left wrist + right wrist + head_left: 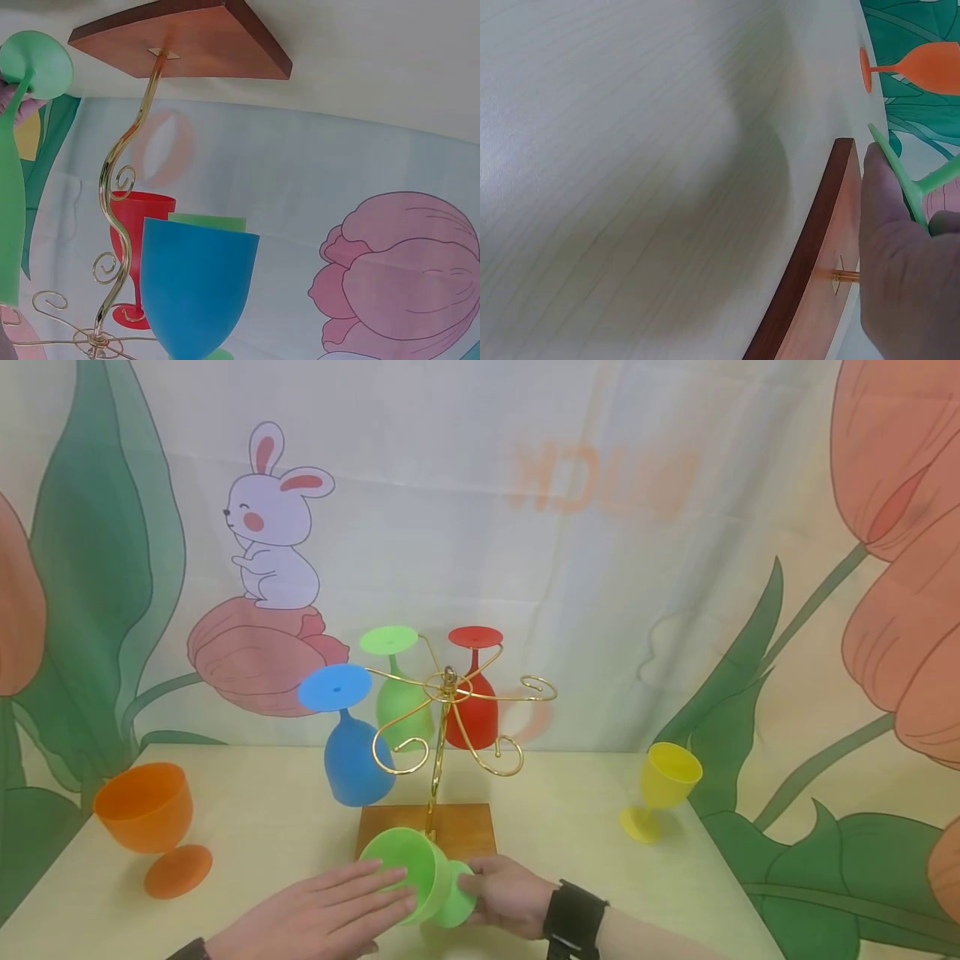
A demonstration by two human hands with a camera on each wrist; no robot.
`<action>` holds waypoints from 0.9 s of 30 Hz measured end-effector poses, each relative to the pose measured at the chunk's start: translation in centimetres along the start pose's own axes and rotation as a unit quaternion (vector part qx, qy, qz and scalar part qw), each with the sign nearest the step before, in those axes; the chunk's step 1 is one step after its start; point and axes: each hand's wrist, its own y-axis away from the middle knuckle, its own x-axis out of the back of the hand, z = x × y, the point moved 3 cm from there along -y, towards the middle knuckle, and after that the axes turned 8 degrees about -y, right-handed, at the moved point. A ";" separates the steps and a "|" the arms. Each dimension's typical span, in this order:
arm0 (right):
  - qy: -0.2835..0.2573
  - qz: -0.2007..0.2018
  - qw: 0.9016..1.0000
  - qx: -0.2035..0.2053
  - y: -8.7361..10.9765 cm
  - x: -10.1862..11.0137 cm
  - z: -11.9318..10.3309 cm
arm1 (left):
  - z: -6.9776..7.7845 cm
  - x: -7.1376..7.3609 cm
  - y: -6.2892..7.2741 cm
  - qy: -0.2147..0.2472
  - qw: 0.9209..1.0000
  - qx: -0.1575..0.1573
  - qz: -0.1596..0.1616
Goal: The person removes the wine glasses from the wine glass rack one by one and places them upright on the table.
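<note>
In the head view a green goblet (pixel 405 868) is tilted on its side, its mouth toward the left, in front of the rack's wooden base. My right hand (pixel 510 893) pinches its round foot (pixel 896 169) between thumb and fingers. Straight fingers of my left hand (pixel 322 906) lie across the goblet's mouth. Behind stands a gold wire rack (pixel 448 687) with curled arms. From it hang upside down a blue goblet (pixel 360 764), another green goblet (pixel 405 710) and a red goblet (pixel 474 710).
An orange goblet (pixel 146 810) stands upright at the left of the pale table (pixel 570 827), a yellow goblet (pixel 667 781) at the right. The rack's wooden base (pixel 465 827) sits mid-table. A cloth backdrop (pixel 600 568) with a rabbit and tulips hangs behind.
</note>
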 end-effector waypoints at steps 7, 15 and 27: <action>0.007 0.004 1.000 -0.004 0.3 -0.6 0.0 | 0.1 0.2 0.2 0.008 0.999 0.023 -0.027; 0.072 0.021 0.997 0.033 0.2 -0.5 -0.5 | -0.1 0.3 0.1 0.016 0.999 0.035 -0.025; 0.615 0.167 0.747 0.188 0.6 4.8 -4.1 | -2.0 1.6 2.7 0.054 0.966 0.194 -0.160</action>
